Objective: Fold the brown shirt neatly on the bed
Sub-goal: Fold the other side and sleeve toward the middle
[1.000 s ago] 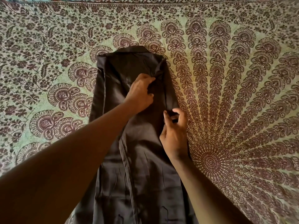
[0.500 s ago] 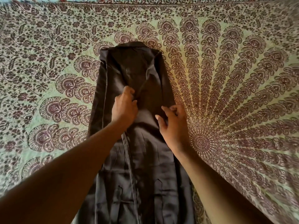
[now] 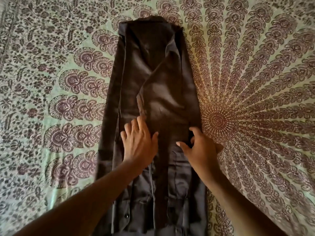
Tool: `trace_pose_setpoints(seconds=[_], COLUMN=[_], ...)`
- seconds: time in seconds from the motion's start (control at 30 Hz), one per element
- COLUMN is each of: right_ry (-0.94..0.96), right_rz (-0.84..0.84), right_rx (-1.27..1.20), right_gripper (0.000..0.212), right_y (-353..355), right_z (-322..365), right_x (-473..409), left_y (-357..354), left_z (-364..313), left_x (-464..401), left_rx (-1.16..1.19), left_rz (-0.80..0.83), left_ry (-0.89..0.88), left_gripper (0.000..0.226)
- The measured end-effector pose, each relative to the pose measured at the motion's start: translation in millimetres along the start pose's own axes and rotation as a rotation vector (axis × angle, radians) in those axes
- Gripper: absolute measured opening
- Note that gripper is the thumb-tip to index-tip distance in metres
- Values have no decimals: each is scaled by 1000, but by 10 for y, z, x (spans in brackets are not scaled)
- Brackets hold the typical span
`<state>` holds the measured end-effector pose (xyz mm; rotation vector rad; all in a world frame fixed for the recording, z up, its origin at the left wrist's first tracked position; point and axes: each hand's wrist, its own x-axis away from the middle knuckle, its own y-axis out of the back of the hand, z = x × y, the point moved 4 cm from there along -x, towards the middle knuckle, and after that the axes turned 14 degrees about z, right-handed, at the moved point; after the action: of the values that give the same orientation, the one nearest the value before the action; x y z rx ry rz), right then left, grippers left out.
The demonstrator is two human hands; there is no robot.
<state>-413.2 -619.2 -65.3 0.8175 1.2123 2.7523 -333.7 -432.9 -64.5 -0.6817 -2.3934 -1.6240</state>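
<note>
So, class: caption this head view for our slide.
Left hand flattens the brown shirt on the bedspread; right hand grips its edge.

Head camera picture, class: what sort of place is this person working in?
Probably a bedroom. A green cotton bedspread printed with a maroon mandala fills the view, and a long dark brown shirt lies flat on it, being folded.

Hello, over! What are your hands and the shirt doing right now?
Left hand flat on brown shirt. Right hand curled at its right edge. Shirt long, narrow, on patterned bedspread. Nothing blocking.

Bed in patterned green spread, brown shirt lying flat
</note>
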Motion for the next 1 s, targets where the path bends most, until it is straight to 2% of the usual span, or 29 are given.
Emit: trace_pose_setpoints(seconds=[0.07,0.13,0.2,0.27,0.33,0.5,0.57,0.63,0.7,0.8,0.9,1.0], right_ry=[-26,-63,-80,-74,-79,-112,-145,-192,-219,-179,-154,-92], right_rz=[16,-16,-42,1,84,183,232,254,208,82,37,-22], right_rx=[-29,-85,-123,-135,-123,-118,-167,-289,-406,-437,-331,-182], right_gripper=[56,54,53,61,73,95,108,115,111,103,101,97], right_y=[-89,-159,-233,-332,-411,-386,-402,-429,-449,-506,-594,-583], right_z=[-1,-53,-103,-118,-120,-146,-177,-193,-204,-249,-307,-289], right_x=[118,193,309,445,575,835,977,1074,1125,1171,1266,1366], left_y=[-52,-38,-25,-51,-86,-103,-218,-266,-214,-149,-270,-357], left_z=[109,209,242,244,225,166,174,202,219,272,361,386], left_x=[79,105,220,351,452,846,1068,1206,1266,1330,1432,1589], left_rx=[342,485,470,433,411,372,346,277,277,357,288,195], left_rz=[58,-28,-92,-70,6,186,301,352,287,188,220,212], left_ry=[-13,29,29,21,44,99,118,150,136,77,4,3], left_gripper=[35,20,22,23,24,55,63,61,50,37,34,35])
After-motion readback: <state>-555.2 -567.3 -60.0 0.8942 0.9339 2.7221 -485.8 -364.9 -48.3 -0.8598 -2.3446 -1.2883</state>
